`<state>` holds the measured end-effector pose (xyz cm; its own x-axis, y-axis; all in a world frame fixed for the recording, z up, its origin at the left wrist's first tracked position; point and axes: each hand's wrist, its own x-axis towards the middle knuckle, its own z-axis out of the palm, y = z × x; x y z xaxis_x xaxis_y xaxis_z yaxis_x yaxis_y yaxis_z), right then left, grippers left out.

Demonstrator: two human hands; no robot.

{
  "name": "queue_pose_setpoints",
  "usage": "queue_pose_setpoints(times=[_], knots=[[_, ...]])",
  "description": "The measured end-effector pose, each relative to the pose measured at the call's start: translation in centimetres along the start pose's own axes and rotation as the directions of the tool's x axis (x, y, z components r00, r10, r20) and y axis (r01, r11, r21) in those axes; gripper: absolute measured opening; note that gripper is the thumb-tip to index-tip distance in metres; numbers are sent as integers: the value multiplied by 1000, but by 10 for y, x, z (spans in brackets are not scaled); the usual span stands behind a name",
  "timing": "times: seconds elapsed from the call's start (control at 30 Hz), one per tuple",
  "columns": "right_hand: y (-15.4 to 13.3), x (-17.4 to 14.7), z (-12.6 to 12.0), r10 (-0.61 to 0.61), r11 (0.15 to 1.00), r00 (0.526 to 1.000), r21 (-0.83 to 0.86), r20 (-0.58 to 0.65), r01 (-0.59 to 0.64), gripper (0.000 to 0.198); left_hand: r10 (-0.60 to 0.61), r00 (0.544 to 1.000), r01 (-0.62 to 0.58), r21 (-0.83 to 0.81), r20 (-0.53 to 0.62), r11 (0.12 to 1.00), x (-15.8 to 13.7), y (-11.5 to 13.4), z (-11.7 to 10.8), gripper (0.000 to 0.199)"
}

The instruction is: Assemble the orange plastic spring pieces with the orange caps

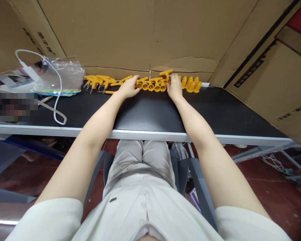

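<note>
row of yellow tubes [151,87], upper centre of the frame, on the counter [147,115]; its long axis runs left to right between left hand [129,88] and right hand [175,87], neither clearly nearer. both hands curl inward; whether either grips cannot be told.

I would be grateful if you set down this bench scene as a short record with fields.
Left hand: at the left end of the middle row
Right hand: at that row's right end
Middle row: yellow tubes, round ends facing the camera
Left group: yellow corkscrews, metal spirals showing
Far left: clear plastic bag, white cable
Surface: black tabletop
</note>
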<state>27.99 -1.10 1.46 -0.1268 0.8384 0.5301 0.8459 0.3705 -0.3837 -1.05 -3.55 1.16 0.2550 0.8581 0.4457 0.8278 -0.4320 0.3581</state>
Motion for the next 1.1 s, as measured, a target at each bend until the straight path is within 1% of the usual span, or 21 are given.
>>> queue_pose_setpoints(times=[0.1,0.17,0.23,0.3,0.37,0.43,0.57,0.63,0.73,0.83,0.9,1.0,1.1], knots=[[7,2,6,8,1000,998,17,58,-9,43,1,1000,-1,6,13,1000,0,1,0,75],[9,2,8,-10,1000,997,10,76,9,47,-11,999,11,8,30,1000,-1,4,-1,76],[8,1,7,-9,1000,995,-6,95,10,52,-34,998,33,20,52,999,-2,8,-3,78],[6,2,4,7,1000,995,-5,101,-7,52,-50,997,48,41,64,998,-3,12,-4,79],[7,3,-1,45,999,997,13,70,-46,50,-48,997,45,55,62,997,-3,13,-4,79],[12,6,-7,93,995,996,36,10,-93,48,-35,998,32,51,50,998,-3,12,-3,77],[37,10,-21,200,980,971,50,-133,-195,48,-10,999,8,29,43,1000,-2,9,-1,74],[54,11,-26,256,966,948,5,-187,-260,52,-9,999,7,28,52,1000,-1,9,-1,73],[78,11,-31,337,922,910,-109,-244,-370,60,-25,997,23,36,72,999,-1,10,-2,71],[88,6,-34,386,880,879,-176,-280,-442,66,-26,996,22,49,85,999,-1,9,-1,67],[86,-1,-38,399,867,881,-209,-253,-453,71,-16,996,11,53,84,999,-1,8,-1,65],[76,-10,-44,420,864,898,-247,-127,-439,76,-15,997,10,65,80,998,-1,8,0,64],[69,-15,-44,418,886,908,-212,-23,-413,72,-24,996,18,82,82,996,-2,12,-1,65]])
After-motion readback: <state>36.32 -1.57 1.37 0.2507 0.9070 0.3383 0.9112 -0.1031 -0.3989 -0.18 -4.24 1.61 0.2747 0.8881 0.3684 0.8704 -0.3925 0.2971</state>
